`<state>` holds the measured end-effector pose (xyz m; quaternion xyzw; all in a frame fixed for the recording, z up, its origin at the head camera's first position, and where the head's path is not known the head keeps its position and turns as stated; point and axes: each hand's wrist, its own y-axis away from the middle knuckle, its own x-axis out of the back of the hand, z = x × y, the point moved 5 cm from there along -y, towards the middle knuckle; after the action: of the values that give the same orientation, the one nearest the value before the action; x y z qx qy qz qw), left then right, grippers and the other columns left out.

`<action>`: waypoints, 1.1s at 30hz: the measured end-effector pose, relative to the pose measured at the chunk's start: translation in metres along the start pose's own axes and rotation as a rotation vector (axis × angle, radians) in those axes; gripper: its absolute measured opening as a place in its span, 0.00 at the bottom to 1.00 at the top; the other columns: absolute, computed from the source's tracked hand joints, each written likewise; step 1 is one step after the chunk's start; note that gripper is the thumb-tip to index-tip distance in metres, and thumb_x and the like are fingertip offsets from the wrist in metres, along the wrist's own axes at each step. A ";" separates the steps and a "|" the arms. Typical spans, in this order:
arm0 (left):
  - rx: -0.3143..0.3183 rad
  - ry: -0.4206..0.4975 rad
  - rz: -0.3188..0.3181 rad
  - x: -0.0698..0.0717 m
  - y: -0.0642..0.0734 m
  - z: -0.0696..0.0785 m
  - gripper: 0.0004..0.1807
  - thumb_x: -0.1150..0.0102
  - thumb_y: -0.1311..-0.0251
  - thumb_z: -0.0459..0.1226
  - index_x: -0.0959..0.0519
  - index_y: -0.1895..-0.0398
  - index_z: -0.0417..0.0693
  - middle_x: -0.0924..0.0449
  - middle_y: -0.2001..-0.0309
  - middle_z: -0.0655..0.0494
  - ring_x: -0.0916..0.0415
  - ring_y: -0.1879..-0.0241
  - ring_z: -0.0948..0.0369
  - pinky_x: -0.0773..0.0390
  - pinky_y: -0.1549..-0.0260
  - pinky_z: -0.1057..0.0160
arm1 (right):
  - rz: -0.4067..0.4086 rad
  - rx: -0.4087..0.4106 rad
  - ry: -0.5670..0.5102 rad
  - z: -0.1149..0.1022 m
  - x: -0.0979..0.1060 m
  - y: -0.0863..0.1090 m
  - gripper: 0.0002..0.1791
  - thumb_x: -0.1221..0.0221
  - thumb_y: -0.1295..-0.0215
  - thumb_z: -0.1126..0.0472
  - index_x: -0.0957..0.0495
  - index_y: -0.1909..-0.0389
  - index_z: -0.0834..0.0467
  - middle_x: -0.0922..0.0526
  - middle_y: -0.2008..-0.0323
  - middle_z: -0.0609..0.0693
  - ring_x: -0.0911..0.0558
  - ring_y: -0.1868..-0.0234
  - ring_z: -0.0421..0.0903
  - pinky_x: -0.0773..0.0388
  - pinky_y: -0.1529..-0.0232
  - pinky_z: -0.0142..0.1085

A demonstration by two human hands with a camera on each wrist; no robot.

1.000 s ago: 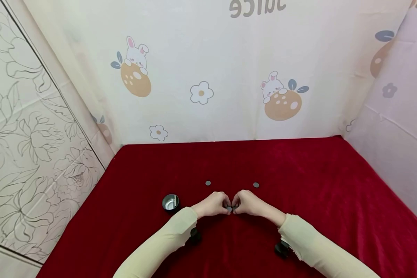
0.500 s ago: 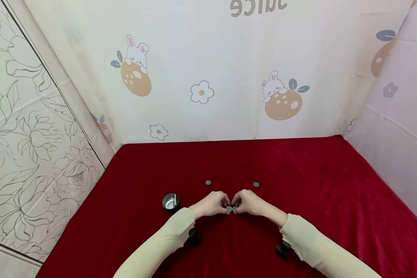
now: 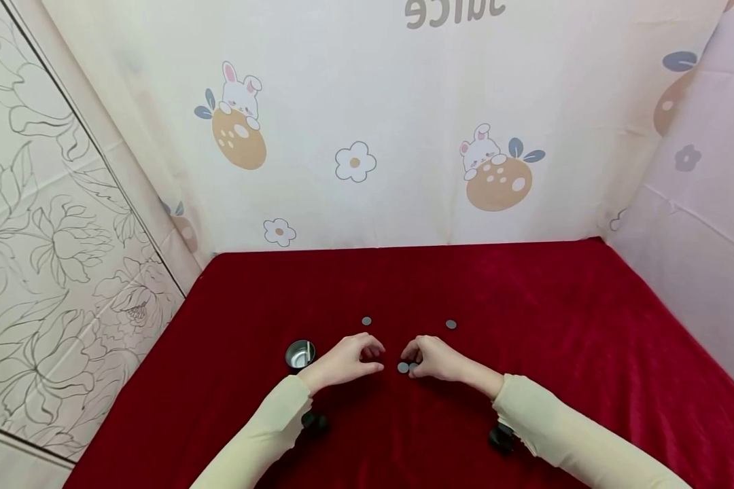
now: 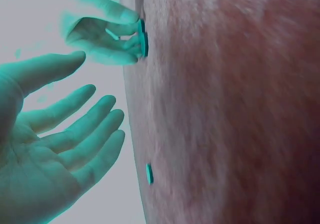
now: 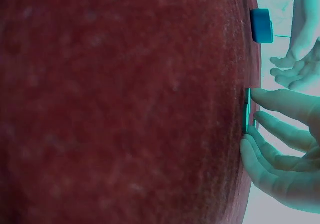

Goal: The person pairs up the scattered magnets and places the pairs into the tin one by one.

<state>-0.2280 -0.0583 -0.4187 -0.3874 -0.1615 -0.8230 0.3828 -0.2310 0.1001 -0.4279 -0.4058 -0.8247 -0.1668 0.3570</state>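
Note:
Two small grey discs lie side by side on the red cloth between the hands: the left disc [image 3: 403,367] and the right disc [image 3: 412,367]. My left hand [image 3: 347,358] is left of them, its fingers spread and nothing held; in the left wrist view its palm [image 4: 55,149] is off the cloth. My right hand [image 3: 437,358] hovers low at the right disc, thumb tip right at its edge and fingers parted from the thumb. In the right wrist view the fingertips [image 5: 247,140] stand close around the discs [image 5: 246,109], seen edge-on.
Farther back lie two more grey discs, one left [image 3: 366,321] and one right [image 3: 450,324]. A small dark round bowl [image 3: 289,365] with a pale strip inside stands left of my left hand. The red cloth [image 3: 526,292] covers the table, with printed curtains [image 3: 404,88] behind.
My left hand has let go of the left disc and drawn back to the left, fingers opening. The right hand has stayed in place while its fingers loosened from the right disc.

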 end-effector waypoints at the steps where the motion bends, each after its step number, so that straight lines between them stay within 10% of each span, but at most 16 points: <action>1: -0.003 0.003 0.008 0.002 0.003 -0.001 0.15 0.43 0.44 0.40 0.26 0.56 0.42 0.26 0.61 0.53 0.27 0.62 0.60 0.26 0.63 0.67 | 0.002 0.002 0.002 0.000 0.000 0.000 0.13 0.36 0.54 0.69 0.22 0.65 0.67 0.22 0.68 0.52 0.24 0.70 0.43 0.28 0.70 0.27; 33: 0.035 -0.049 0.346 0.046 0.071 -0.027 0.17 0.40 0.48 0.37 0.25 0.54 0.45 0.31 0.52 0.58 0.33 0.51 0.57 0.30 0.57 0.53 | -0.001 0.072 0.127 -0.008 -0.008 -0.007 0.09 0.40 0.58 0.73 0.20 0.71 0.65 0.21 0.73 0.51 0.24 0.73 0.41 0.29 0.74 0.27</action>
<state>-0.2069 -0.1433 -0.4035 -0.4225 -0.1160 -0.7323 0.5214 -0.2293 0.0869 -0.4278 -0.3807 -0.8061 -0.1629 0.4228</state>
